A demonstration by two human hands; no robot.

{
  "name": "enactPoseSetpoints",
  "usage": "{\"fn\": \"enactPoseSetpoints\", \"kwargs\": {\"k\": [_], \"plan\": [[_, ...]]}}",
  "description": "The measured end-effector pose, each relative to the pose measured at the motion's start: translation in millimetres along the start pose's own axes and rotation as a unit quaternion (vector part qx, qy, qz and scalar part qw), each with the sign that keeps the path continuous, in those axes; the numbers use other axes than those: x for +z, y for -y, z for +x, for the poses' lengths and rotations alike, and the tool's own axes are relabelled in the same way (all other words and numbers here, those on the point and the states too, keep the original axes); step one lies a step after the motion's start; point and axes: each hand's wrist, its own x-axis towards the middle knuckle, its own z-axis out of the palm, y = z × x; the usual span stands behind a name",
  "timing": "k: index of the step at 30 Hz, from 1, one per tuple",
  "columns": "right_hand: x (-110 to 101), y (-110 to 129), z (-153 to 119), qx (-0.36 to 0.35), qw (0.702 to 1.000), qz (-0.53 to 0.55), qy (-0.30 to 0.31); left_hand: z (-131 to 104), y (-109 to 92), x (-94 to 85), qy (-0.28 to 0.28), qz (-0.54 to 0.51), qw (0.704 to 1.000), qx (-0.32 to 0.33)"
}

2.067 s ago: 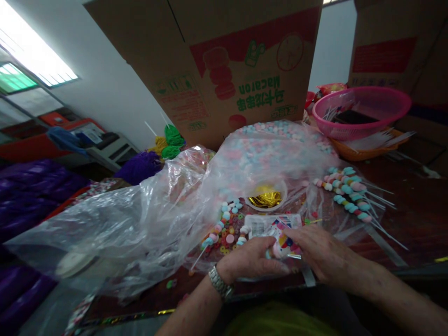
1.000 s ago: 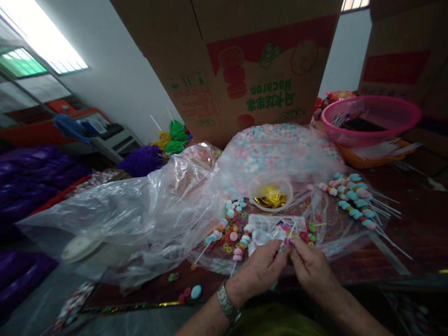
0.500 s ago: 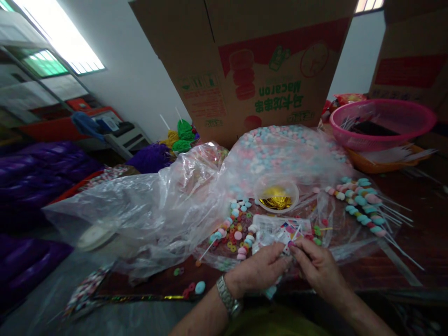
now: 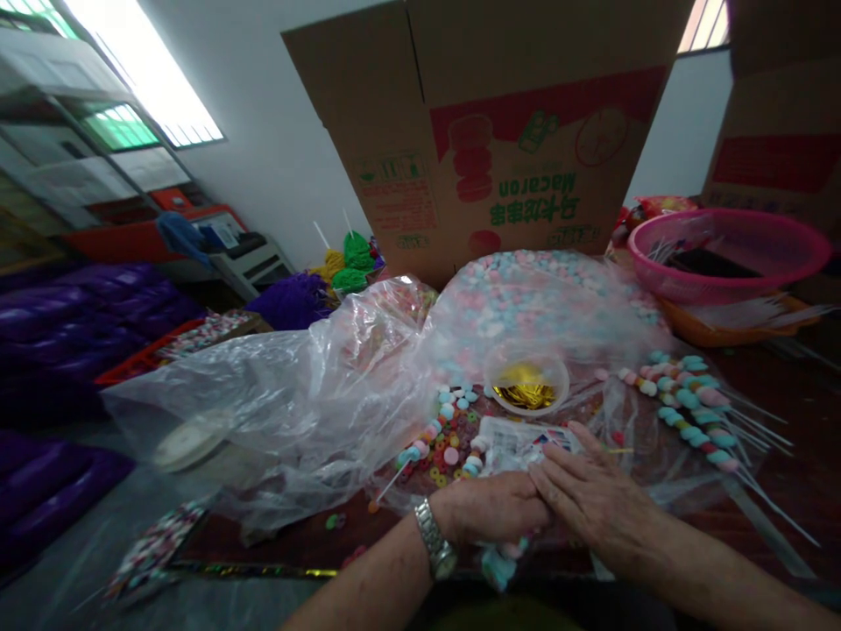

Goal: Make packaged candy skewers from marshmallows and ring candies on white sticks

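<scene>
While curled, left fingers [image 4: 527, 515] hold candy [image 4: 500, 566].

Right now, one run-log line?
left hand: closed on candies | right hand: open, fingers against left | gold strips: in clear tub beyond | candy sticks: piled at right

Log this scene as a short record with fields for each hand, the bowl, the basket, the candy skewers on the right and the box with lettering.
left hand: seems closed on wrapped candies; watch on wrist
right hand: fingers extended, against the left
bowl: clear, gold strips inside
pink basket: right, above orange tray
candy skewers: bunched, sticks pointing right
cardboard box: behind, "Macaron" upside down
</scene>
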Motion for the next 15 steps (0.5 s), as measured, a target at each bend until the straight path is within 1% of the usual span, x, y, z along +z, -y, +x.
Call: {"fn": "enactPoseSetpoints", "kwargs": {"k": [1,2,3,4,5,6,7,8,9,10,11,12,13,14,15], "plan": [[5,2,-2,-0.002,0.999,0.013,0.030,0,-1,2.0,0.025,0.021,0.999,0.007],[9,5,-5,0.015,0.997,0.042,0.058,-1,-2,4.4,0.053,0.067,0.996,0.008],[13,8,-7,0.050,0.991,0.091,0.082,-3,-4,6.7,0.074,0.141,0.987,0.009],[15,12,-8,0.102,0.976,0.162,0.101,-5,-5,8.7,0.078,0.237,0.968,0.020],[17,17,-8,0.175,0.942,0.259,0.122,-7,-6,9.8,0.071,0.341,0.937,0.040],[18,22,-7,0.256,0.883,0.365,0.146,-10,-6,9.9,0.059,0.437,0.895,0.071],[18,27,-5,0.328,0.807,0.460,0.172,-13,-6,9.1,0.042,0.510,0.853,0.107],[17,31,-1,0.383,0.727,0.535,0.195,-16,-4,7.4,0.023,0.549,0.823,0.145],[15,33,3,0.413,0.660,0.590,0.214,-20,-2,5.2,0.005,0.563,0.807,0.181],[12,32,9,0.417,0.623,0.619,0.233,-23,2,2.8,-0.018,0.559,0.802,0.209],[9,27,15,0.404,0.616,0.629,0.251,-26,7,0.5,-0.049,0.541,0.808,0.228],[5,18,22,0.380,0.623,0.631,0.261,-29,12,-1.4,-0.088,0.508,0.824,0.234],[1,6,31,0.363,0.651,0.608,0.274,-30,17,-2.8,-0.131,0.460,0.849,0.225],[-2,-10,40,0.354,0.689,0.566,0.282,-31,22,-3.8,-0.178,0.397,0.878,0.200],[-3,-28,50,0.355,0.722,0.527,0.274,-32,26,-4.4,-0.227,0.319,0.906,0.160]]}}
